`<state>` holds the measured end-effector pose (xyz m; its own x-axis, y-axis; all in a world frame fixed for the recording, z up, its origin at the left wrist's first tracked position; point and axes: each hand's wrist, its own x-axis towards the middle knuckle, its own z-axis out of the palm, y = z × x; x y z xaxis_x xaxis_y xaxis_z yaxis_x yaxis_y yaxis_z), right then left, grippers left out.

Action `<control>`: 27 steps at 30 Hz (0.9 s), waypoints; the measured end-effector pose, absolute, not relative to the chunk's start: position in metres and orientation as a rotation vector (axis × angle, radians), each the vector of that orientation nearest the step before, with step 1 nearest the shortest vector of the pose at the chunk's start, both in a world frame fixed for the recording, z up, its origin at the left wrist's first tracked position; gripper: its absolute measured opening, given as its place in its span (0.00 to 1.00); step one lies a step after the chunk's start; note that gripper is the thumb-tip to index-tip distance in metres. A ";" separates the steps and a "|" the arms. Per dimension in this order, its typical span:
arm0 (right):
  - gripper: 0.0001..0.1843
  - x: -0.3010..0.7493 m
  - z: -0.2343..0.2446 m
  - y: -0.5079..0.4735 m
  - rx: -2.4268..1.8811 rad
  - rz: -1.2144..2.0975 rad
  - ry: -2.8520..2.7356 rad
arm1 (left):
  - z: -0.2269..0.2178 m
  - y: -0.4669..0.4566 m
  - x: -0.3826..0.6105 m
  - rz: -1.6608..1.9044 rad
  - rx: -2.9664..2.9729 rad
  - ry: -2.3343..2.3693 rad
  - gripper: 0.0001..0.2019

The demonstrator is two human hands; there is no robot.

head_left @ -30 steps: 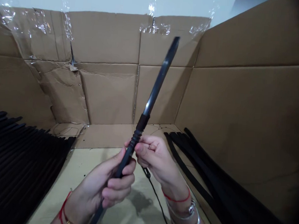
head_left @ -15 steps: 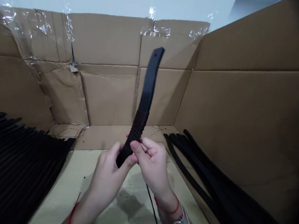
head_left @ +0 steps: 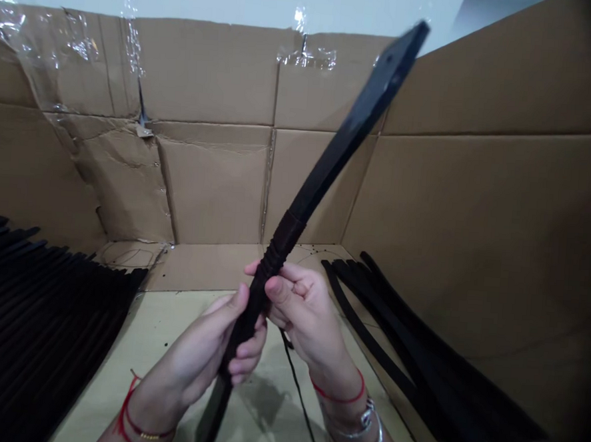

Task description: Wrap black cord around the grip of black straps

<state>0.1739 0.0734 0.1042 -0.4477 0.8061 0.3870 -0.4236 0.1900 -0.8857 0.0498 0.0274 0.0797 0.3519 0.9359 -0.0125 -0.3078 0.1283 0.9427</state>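
A long, black, slightly curved strip (head_left: 337,153) with a small hole near its top end slants up to the right in front of me. Round its middle sits a dark brown sleeve (head_left: 289,231), ridged by turns of cord just below. My left hand (head_left: 212,349) is closed round the strip beneath these turns, its thumb along the side. At the wrapped part, the thumb and fingers of my right hand (head_left: 310,315) pinch against the strip. A thin black cord (head_left: 298,381) hangs below my right hand; its upper end is hidden.
Many similar black strips (head_left: 44,319) lie side by side at the left. Several more strips (head_left: 408,348) lean along the right cardboard wall (head_left: 486,213). Taped cardboard (head_left: 212,189) closes off the back of the pale work surface (head_left: 179,314).
The strip has tilted further right and come up closer, so its lower part now shows. My left hand has shifted its hold, fingers now wrapped round it. My right hand stays at the wrapping.
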 end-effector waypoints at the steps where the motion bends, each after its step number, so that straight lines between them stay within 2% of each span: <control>1: 0.22 0.173 0.105 0.073 -0.428 1.422 -1.384 | 0.079 0.027 0.051 1.138 1.089 0.773 0.26; 3: 0.22 0.173 0.106 0.071 -0.476 1.346 -1.340 | 0.077 0.027 0.052 1.313 1.165 0.851 0.23; 4: 0.21 0.174 0.107 0.070 -0.473 1.368 -1.357 | 0.077 0.026 0.052 1.290 1.177 0.836 0.23; 7: 0.17 0.178 0.110 0.067 -0.465 1.427 -1.437 | 0.076 0.025 0.048 0.864 1.102 0.514 0.28; 8: 0.16 0.179 0.110 0.066 -0.484 1.390 -1.436 | 0.077 0.025 0.047 0.834 1.096 0.484 0.29; 10: 0.15 0.180 0.111 0.067 -0.510 1.277 -1.392 | 0.077 0.025 0.047 1.059 1.198 0.685 0.26; 12: 0.17 0.180 0.110 0.071 -0.472 1.299 -1.391 | 0.077 0.027 0.047 1.322 1.289 0.927 0.21; 13: 0.19 0.181 0.109 0.073 -0.439 1.365 -1.419 | 0.076 0.028 0.047 1.335 1.286 0.953 0.21; 17: 0.21 0.181 0.106 0.083 -0.372 1.601 -1.450 | 0.073 0.032 0.047 0.979 1.129 0.661 0.27; 21: 0.20 0.175 0.103 0.085 -0.431 1.427 -1.326 | 0.073 0.035 0.051 1.396 1.242 0.964 0.21; 22: 0.20 0.173 0.103 0.084 -0.429 1.429 -1.336 | 0.074 0.035 0.051 1.401 1.233 0.982 0.21; 25: 0.17 0.172 0.103 0.081 -0.427 1.476 -1.385 | 0.074 0.037 0.048 1.011 1.107 0.678 0.26; 27: 0.15 0.173 0.103 0.079 -0.453 1.403 -1.354 | 0.073 0.038 0.049 0.961 1.079 0.599 0.28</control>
